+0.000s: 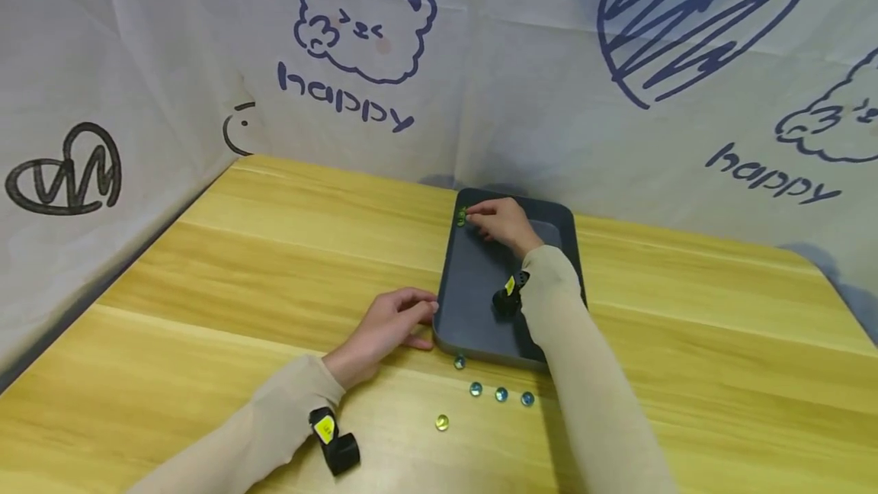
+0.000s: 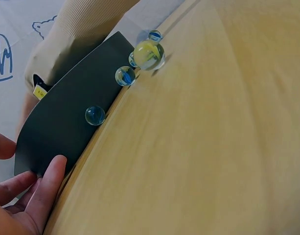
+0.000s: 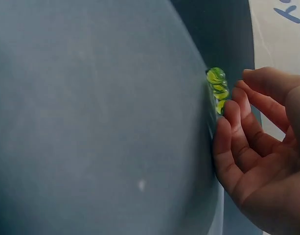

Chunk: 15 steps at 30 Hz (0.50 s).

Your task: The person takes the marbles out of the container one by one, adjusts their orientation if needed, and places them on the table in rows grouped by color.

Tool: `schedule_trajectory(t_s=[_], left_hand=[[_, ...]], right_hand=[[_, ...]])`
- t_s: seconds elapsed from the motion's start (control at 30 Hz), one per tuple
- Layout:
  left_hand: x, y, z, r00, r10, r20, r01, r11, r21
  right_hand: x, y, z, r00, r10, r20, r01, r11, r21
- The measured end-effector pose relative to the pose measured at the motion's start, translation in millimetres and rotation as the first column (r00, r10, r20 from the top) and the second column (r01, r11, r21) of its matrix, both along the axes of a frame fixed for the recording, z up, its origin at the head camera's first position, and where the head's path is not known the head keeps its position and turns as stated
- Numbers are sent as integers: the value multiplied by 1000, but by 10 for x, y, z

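A dark grey rectangular tray (image 1: pixel 473 303) lies on the wooden table. My left hand (image 1: pixel 391 326) rests at its near left corner, with fairly straight fingers (image 2: pixel 51 178) touching the outer wall. Inside the tray, my right hand (image 1: pixel 504 223) is at the far left corner. There, yellow-green marbles (image 3: pixel 217 81) line up along the wall, right beside its bent fingertips (image 3: pixel 232 110). Nothing shows between that thumb and forefinger. In front of the tray sit several blue marbles (image 1: pixel 501 395) and one yellow marble (image 1: pixel 442 422), which looms large in the left wrist view.
The light wooden table (image 1: pixel 309 250) stretches out on both sides of the tray. White cloth (image 1: pixel 521 113) with drawn hearts, bears and lettering hangs behind it and at the left. Each wrist carries a small black camera (image 1: pixel 336 444).
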<state>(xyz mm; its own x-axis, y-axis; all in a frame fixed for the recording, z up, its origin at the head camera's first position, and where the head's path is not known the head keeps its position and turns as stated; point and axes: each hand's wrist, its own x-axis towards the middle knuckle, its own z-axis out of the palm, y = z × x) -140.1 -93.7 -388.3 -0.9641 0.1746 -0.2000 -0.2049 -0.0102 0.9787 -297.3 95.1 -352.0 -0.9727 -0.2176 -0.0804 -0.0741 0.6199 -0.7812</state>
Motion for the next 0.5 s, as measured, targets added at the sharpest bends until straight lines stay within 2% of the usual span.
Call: schedule_trajectory(t_s=[0.27, 0.5], left_hand=[[8, -2, 5, 1000, -4, -9, 4, 1000, -11], [6, -13, 9, 1000, -1, -6, 0, 1000, -15]], right_hand=[[-12, -55, -71, 997, -41, -61, 43, 999, 33], [8, -115, -100, 987, -120, -102, 125, 991, 47]])
